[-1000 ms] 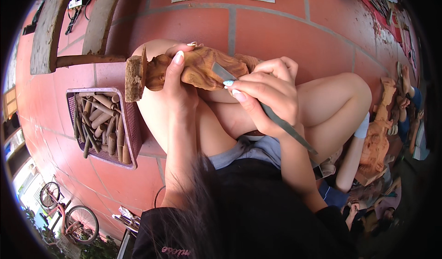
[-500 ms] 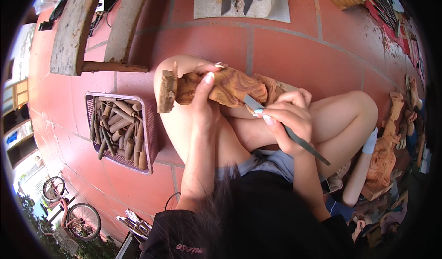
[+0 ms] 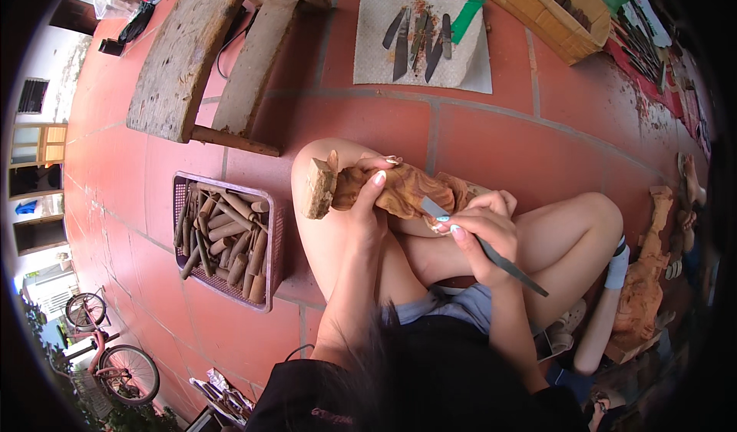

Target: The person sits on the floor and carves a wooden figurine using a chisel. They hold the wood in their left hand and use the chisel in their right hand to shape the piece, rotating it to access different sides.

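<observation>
Across my lap lies a carved wooden figure (image 3: 409,188), orange-brown with flowing dark grain and a rough, squared base at its left end. My left hand (image 3: 367,205) is wrapped round it near that base, thumb on top. In my right hand (image 3: 489,231) is a flat carving blade (image 3: 510,265), dark and slim, gripped at mid-length between thumb and fingers. Its pale grey tip rests against or just over the figure's right part; contact cannot be told for sure. The right fingers partly cover the figure's right end.
A purple plastic basket (image 3: 270,278) of brown wooden handles stands left. Beyond it is a worn wooden bench (image 3: 173,71). Several blades (image 3: 401,52) lie on a white mat (image 3: 472,79) ahead; a cardboard box (image 3: 537,21) is far right. A large carving (image 3: 641,286) and another person's foot (image 3: 693,178) are at right.
The view has shifted, so the whole scene sits lower and more of the mat, box and bench shows. Both hands keep their holds on the figure and the blade.
</observation>
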Motion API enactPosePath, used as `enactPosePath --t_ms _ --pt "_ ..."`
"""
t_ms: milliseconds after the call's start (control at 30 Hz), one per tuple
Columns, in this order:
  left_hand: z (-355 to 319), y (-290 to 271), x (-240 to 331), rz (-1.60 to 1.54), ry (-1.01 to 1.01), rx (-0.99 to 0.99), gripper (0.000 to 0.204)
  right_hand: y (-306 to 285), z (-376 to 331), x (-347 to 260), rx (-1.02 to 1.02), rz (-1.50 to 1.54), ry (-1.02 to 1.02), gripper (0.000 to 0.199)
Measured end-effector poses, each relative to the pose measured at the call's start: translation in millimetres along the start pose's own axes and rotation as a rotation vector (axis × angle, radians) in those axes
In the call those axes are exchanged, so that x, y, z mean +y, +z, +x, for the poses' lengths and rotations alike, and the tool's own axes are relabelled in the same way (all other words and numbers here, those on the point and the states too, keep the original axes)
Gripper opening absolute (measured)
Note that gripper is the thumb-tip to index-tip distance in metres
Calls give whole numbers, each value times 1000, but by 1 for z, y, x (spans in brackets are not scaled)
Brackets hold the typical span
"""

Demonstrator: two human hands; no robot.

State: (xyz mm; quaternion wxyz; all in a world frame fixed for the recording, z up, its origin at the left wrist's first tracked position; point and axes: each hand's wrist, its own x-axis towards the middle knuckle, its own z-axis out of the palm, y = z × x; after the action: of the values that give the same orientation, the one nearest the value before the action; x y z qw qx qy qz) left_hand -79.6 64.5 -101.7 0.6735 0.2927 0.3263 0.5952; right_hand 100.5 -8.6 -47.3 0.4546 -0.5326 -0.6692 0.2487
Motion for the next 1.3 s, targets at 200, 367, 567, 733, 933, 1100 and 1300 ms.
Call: enactPosePath --t_ms 200,367,567,733,933,1100,1300 --pt "-1 -7 -10 112 34 113 30 4 -11 11 0 -30 1 9" --pt "2 -5 -11 119 38 117 30 0 -9 3 25 -46 20 9" --pt "0 -7 -8 161 56 142 27 14 -12 9 7 -131 -59 7" --pt "-4 14 5 142 96 144 21 3 -18 6 4 -177 -48 7" --pt "-5 12 10 95 11 177 18 24 -8 7 39 -233 -140 10" --pt "-3 16 8 68 53 161 16 13 -18 7 23 -276 -127 9" --pt "-2 -1 0 12 5 134 17 28 -6 10 46 -156 -125 8"
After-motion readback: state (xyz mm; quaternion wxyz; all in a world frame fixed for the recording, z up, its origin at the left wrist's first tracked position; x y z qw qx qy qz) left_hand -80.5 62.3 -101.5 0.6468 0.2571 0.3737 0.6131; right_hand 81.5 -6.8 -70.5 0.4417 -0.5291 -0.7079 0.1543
